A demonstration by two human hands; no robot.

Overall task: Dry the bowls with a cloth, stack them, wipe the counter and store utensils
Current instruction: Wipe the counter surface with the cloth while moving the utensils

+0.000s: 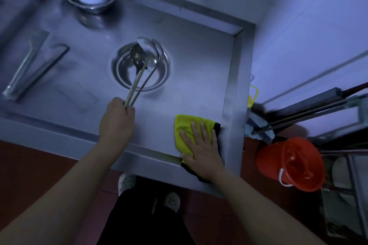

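Counter (189, 89): cloth (184, 125) under right hand's (201, 145) flat fingers (196, 128).

No text, label, brand, number or sign can be read on anything in this dim view.

Spoons (143, 55) in left hand (117, 121), tips inside bowls (140, 66) mid-counter (199, 61); right hand (201, 143) flat on cloth (186, 125) at counter's near-right corner; bucket (290, 163) on floor right.

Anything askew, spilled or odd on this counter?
Nothing spilled or damaged. The yellow cloth under the right hand hangs over the counter's front edge. The left hand holds spoons over a bowl.
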